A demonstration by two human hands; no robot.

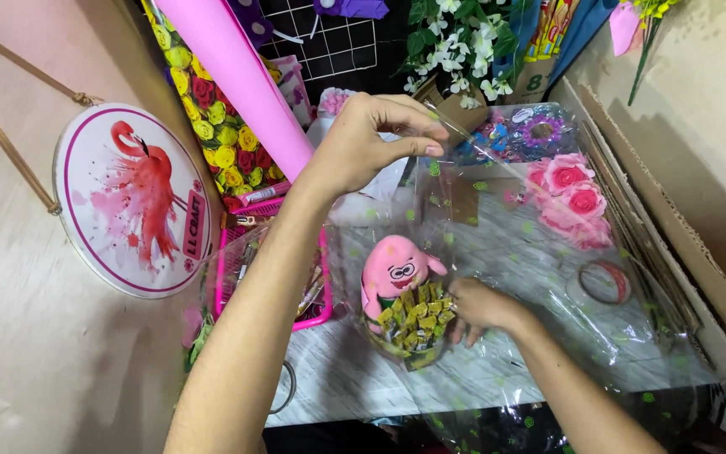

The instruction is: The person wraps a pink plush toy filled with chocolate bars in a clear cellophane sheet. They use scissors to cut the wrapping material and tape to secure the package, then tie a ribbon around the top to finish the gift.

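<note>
Your left hand (363,143) is raised above the desk (531,269), thumb and fingers pinched shut on the upper edge of a clear cellophane sheet (497,244) dotted with small green spots. The film runs down and away from that pinch, toward you and to the right, draping over the marbled desktop and spilling off its near edge.

Your right hand (476,307) lies low on the desk, fingers curled and closed against the side of a small gift basket (409,328) packed with gold-wrapped sweets, a pink plush toy (392,269) standing upright at its back. The basket sits directly below your lifted left hand and just left of your right hand, so the right hand is the nearer one and already touches it. The basket stands upright, its long axis running from the desk up toward the raised pinch, with the cellophane rising behind and around it.

To the left, a pink wire tray (317,290) holds tools, beside a round flamingo sign (132,202) and a pink paper roll (237,76) leaning across rose-printed wrapping. Behind the film lie pink fabric roses (569,197) and a tape roll (605,282); white artificial flowers (460,38) stand at the back.
</note>
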